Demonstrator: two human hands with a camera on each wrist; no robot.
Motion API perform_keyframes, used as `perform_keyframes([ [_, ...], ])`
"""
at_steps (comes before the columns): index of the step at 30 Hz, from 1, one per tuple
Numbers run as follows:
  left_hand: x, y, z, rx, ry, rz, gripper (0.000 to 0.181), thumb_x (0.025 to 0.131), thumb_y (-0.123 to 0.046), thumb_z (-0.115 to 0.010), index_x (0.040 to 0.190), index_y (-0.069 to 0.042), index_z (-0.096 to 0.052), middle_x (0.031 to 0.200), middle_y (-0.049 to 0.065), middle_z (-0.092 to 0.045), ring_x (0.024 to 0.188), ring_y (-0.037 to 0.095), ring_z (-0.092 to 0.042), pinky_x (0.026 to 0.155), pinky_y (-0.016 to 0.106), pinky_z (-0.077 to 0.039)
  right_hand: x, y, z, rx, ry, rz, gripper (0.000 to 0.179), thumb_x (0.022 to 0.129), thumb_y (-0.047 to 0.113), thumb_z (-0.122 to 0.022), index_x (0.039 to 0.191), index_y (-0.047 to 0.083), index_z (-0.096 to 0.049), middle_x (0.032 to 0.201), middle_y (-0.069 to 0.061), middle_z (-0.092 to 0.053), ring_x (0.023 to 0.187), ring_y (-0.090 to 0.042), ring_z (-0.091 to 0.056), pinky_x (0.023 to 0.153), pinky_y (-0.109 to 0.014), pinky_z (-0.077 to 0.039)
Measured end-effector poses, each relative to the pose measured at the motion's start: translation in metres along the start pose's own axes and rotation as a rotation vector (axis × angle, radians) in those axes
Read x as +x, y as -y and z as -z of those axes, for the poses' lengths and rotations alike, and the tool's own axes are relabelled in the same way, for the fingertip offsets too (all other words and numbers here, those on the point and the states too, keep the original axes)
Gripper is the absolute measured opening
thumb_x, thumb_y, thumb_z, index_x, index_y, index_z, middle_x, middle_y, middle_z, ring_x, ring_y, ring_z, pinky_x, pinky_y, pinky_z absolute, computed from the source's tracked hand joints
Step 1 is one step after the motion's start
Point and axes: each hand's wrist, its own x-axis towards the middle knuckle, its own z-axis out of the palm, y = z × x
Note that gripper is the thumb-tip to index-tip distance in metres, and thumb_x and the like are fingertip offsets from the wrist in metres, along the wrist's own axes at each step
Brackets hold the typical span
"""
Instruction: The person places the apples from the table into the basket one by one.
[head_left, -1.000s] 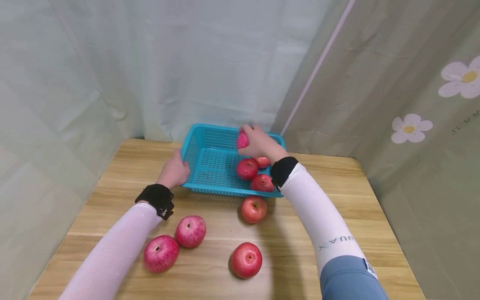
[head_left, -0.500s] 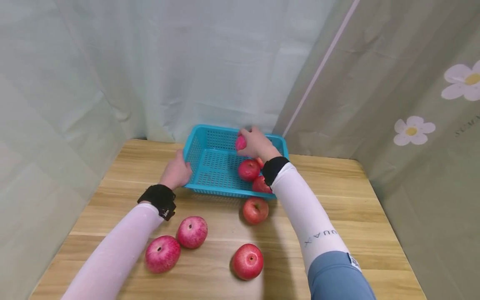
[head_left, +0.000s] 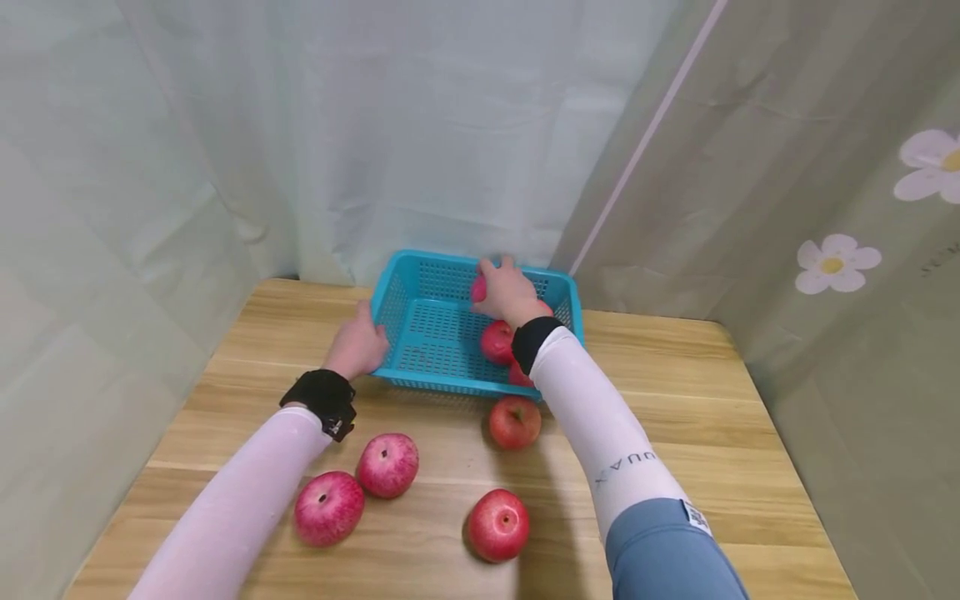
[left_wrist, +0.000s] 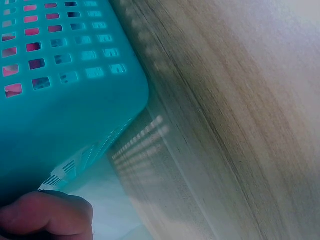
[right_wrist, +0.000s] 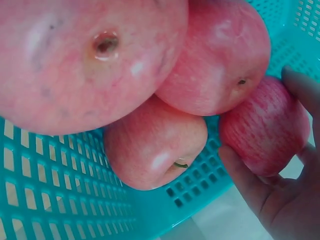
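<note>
A blue perforated plastic basket (head_left: 427, 379) stands at the back of the table. My left hand (head_left: 358, 343) grips its left rim; in the left wrist view the curled fingers (left_wrist: 50, 212) show beside the basket wall (left_wrist: 75, 115). Inside the basket, my right hand (head_left: 507, 293) holds a red apple (head_left: 478, 289) near the back wall. The right wrist view has thumb and fingers around this striped apple (right_wrist: 265, 127), beside several other apples. Among those are a large one (right_wrist: 75, 65), one behind it (right_wrist: 220, 55) and a smaller one with a stem (right_wrist: 155, 145).
On the wooden table (head_left: 660, 417), an apple (head_left: 514, 422) sits just before the basket's front wall, and another (head_left: 498, 525) lies nearer. Two pinkish apples (head_left: 387, 465) lie by the left forearm. A pale curtain (head_left: 450, 125) hangs behind the basket.
The right hand and forearm have shifted slightly left over the basket, the apple still in the fingers and lower toward the basket floor. The left hand keeps its grip; the head view has drifted slightly.
</note>
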Motion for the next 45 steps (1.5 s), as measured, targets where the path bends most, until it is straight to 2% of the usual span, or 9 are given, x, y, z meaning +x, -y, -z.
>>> perform_keyframes([
  [7, -0.001, 0.0, -0.002, 0.005, -0.01, -0.004, 0.059, 0.104, -0.016, -0.038, 0.15, 0.008, -0.011, 0.123, 0.036, -0.05, 0.093, 0.04, -0.056, 0.077, 0.052, -0.051, 0.002, -0.002, -0.01, -0.001, 0.034, -0.03, 0.078, 0.085, 0.045, -0.074, 0.15, 0.022, -0.038, 0.149, -0.019, -0.032, 0.114, -0.037, -0.051, 0.089, -0.049, -0.052],
  [16, -0.003, -0.003, -0.003, 0.012, -0.016, -0.001, 0.059, 0.104, -0.016, -0.038, 0.151, 0.008, -0.011, 0.122, 0.036, -0.051, 0.093, 0.04, -0.055, 0.079, 0.053, -0.051, 0.006, 0.0, -0.023, -0.037, 0.049, -0.078, 0.081, 0.083, 0.054, -0.073, 0.148, 0.02, -0.037, 0.142, -0.022, -0.041, 0.098, -0.032, -0.058, 0.079, -0.046, -0.055],
  [23, -0.004, -0.005, -0.005, 0.028, -0.016, -0.007, 0.059, 0.104, -0.016, -0.039, 0.15, 0.009, -0.012, 0.122, 0.036, -0.052, 0.093, 0.04, -0.056, 0.079, 0.053, -0.051, -0.001, 0.006, -0.025, -0.041, 0.065, -0.098, 0.088, 0.084, 0.054, -0.072, 0.153, 0.017, -0.032, 0.135, -0.02, -0.052, 0.109, -0.034, -0.055, 0.084, -0.046, -0.055],
  [28, -0.005, -0.007, -0.006, 0.007, 0.002, 0.011, 0.061, 0.105, -0.017, -0.038, 0.152, 0.007, -0.008, 0.126, 0.034, -0.049, 0.096, 0.039, -0.055, 0.081, 0.053, -0.051, -0.003, 0.007, -0.029, -0.096, 0.096, -0.112, 0.092, 0.084, 0.061, -0.069, 0.155, 0.018, -0.03, 0.13, -0.017, -0.057, 0.108, -0.032, -0.056, 0.08, -0.044, -0.055],
  [36, -0.006, -0.012, -0.007, -0.009, 0.016, 0.009, 0.06, 0.105, -0.017, -0.037, 0.153, 0.006, -0.007, 0.13, 0.035, -0.048, 0.097, 0.039, -0.055, 0.081, 0.053, -0.051, -0.006, 0.003, -0.032, -0.151, 0.145, -0.125, 0.097, 0.083, 0.07, -0.062, 0.157, 0.021, -0.024, 0.131, -0.018, -0.057, 0.111, -0.033, -0.055, 0.083, -0.044, -0.053],
  [45, -0.004, -0.015, -0.01, 0.001, 0.028, 0.005, 0.061, 0.106, -0.018, -0.037, 0.153, 0.005, -0.007, 0.129, 0.035, -0.048, 0.097, 0.039, -0.055, 0.079, 0.051, -0.052, -0.01, -0.005, -0.032, -0.119, 0.142, -0.119, 0.096, 0.083, 0.069, -0.064, 0.156, 0.022, -0.024, 0.139, -0.019, -0.05, 0.119, -0.037, -0.049, 0.091, -0.048, -0.05],
])
